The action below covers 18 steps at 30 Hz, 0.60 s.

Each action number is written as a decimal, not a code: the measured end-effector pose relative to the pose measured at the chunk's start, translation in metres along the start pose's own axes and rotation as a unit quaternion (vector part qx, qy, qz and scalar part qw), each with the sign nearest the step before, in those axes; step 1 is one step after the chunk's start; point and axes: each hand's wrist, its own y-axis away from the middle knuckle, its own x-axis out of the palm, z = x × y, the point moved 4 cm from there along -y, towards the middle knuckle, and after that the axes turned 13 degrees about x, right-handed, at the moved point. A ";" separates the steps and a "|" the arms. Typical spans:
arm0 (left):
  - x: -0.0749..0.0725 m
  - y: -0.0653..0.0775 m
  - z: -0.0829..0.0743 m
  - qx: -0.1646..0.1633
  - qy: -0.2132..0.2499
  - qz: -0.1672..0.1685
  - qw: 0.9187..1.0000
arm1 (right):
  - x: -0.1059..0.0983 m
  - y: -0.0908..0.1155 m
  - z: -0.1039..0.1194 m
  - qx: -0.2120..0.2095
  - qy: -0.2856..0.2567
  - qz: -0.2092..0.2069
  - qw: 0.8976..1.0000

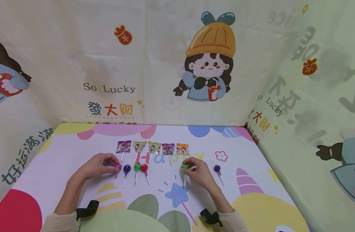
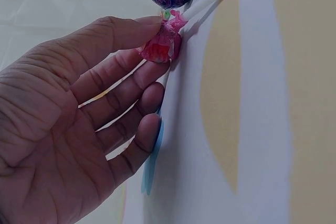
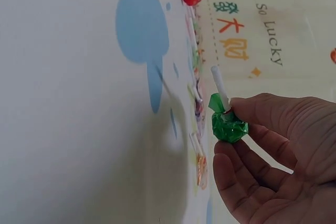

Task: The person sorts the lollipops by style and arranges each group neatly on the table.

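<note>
My left hand [image 1: 94, 166] pinches a pink-wrapped lollipop [image 1: 118, 167] at the left end of the front row; the left wrist view shows thumb and fingertips on its wrapped head. With thumb and fingers my right hand [image 1: 199, 172] holds a green-wrapped lollipop [image 3: 230, 128], its white stick showing in the right wrist view. Between the hands lie a purple lollipop [image 1: 126, 169], another green lollipop [image 1: 137, 167] and a red lollipop [image 1: 144, 168], the last two touching or nearly so. Right of my right hand lies another purple lollipop [image 1: 218, 168].
Behind, a row of flat-bagged lollipops includes a purple one [image 1: 123, 146], a green one [image 1: 139, 146] and an orange one [image 1: 182, 149]. They lie on a table with a colourful printed cover [image 1: 102, 222]. Printed cloth [image 1: 160, 64] hangs at the back and sides.
</note>
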 end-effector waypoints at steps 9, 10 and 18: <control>0.001 0.001 0.000 0.003 0.001 0.001 1.000 | 0.010 -0.001 0.008 -0.008 -0.011 0.015 1.000; 0.001 0.001 0.000 0.002 -0.001 0.001 1.000 | 0.011 -0.002 0.010 -0.010 -0.011 0.016 1.000; 0.000 0.000 -0.001 -0.007 -0.008 0.003 1.000 | 0.020 -0.005 0.020 -0.041 -0.014 0.023 0.999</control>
